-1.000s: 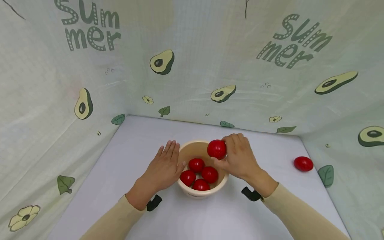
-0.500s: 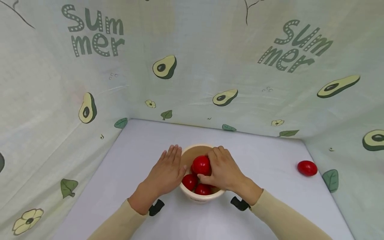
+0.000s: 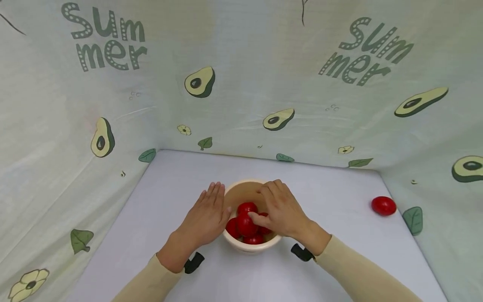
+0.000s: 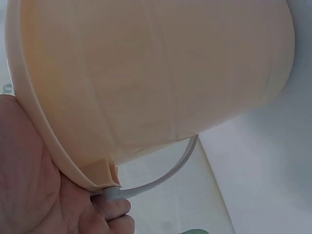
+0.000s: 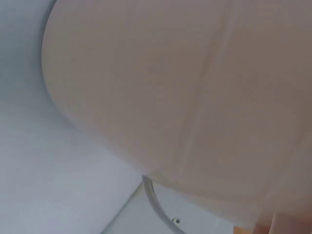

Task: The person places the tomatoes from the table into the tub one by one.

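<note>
A cream bucket [image 3: 249, 250] stands on the white table with several smooth red balls inside. One red ball [image 3: 246, 225] lies on top of the others, just below my right thumb. My right hand [image 3: 283, 209] hangs over the bucket's right rim, fingers loosely bent and apart from that ball. My left hand [image 3: 205, 216] rests its palm at the left rim, fingers straight. From the left wrist view, the bucket's wall [image 4: 161, 73] fills most of the frame, with a thin grey handle [image 4: 156, 183] attached near the fingers. The right wrist view mainly has the bucket's outer wall [image 5: 170, 97].
Another red ball [image 3: 383, 206] lies on the table [image 3: 332, 188] at the far right, near its edge. A pale cloth [image 3: 234, 84] printed with avocados and lettering surrounds the table at the back and sides.
My right hand has carried a red ball leftward over the bucket and let it go onto the others. The left hand has stayed at the rim.
</note>
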A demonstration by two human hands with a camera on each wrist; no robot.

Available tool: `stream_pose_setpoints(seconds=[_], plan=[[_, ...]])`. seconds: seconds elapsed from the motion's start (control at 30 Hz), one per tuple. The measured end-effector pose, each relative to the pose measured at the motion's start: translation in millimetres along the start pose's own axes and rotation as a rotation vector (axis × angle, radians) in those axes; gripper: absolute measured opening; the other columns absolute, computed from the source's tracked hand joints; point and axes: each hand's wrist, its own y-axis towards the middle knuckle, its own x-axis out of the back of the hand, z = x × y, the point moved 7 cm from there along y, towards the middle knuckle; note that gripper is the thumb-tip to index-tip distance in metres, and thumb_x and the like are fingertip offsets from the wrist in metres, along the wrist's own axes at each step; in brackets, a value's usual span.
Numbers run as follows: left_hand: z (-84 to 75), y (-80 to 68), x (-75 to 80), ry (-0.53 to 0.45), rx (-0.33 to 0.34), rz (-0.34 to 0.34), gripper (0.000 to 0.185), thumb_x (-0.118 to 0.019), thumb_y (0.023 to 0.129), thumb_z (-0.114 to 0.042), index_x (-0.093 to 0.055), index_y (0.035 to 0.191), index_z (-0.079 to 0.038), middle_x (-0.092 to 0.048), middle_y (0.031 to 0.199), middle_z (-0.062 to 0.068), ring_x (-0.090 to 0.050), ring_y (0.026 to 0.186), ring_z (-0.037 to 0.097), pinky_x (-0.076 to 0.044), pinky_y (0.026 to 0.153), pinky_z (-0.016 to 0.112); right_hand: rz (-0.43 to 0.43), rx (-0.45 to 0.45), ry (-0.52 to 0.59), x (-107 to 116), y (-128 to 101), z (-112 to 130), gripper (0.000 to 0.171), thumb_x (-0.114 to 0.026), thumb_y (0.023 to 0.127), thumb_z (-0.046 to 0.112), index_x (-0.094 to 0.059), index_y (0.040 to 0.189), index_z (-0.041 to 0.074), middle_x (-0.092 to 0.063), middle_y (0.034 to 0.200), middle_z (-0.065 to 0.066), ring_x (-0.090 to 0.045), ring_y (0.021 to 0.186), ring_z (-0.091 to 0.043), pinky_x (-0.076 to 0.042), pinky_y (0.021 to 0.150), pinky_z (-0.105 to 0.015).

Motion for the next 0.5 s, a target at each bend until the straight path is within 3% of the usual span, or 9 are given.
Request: stream_pose_setpoints(seconds=[0.3,0.5], plan=[[3.2,-2.6,-0.8,-0.034,0.012,-0.004,0.072,-0.049,0.11,-0.037,-0.028,0.162,0.009,-0.032,0.169,0.026,-0.025,0.16,0.042,-0.028,0.128,0.056,-0.078,-0.014,-0.075,15,-10,-24,0.054,-0.076,0.088,0.043,-0.067,0.116,-0.002,-0.067,0.107,-0.015,-0.059,0.099,-0.033,-0.05,0.082,-0.043],[2.3,-0.4,-1.0,-0.045,0.005,0.008,0.072,-0.048,0.111,-0.037,-0.027,0.162,0.009,-0.031,0.169,0.026,-0.024,0.161,0.042,-0.027,0.128,0.056,-0.106,-0.076,-0.171,39,-27,-70,0.06,-0.071,0.092,0.044,-0.063,0.12,-0.007,-0.064,0.11,-0.023,-0.056,0.1,-0.04,-0.049,0.083,-0.05]])
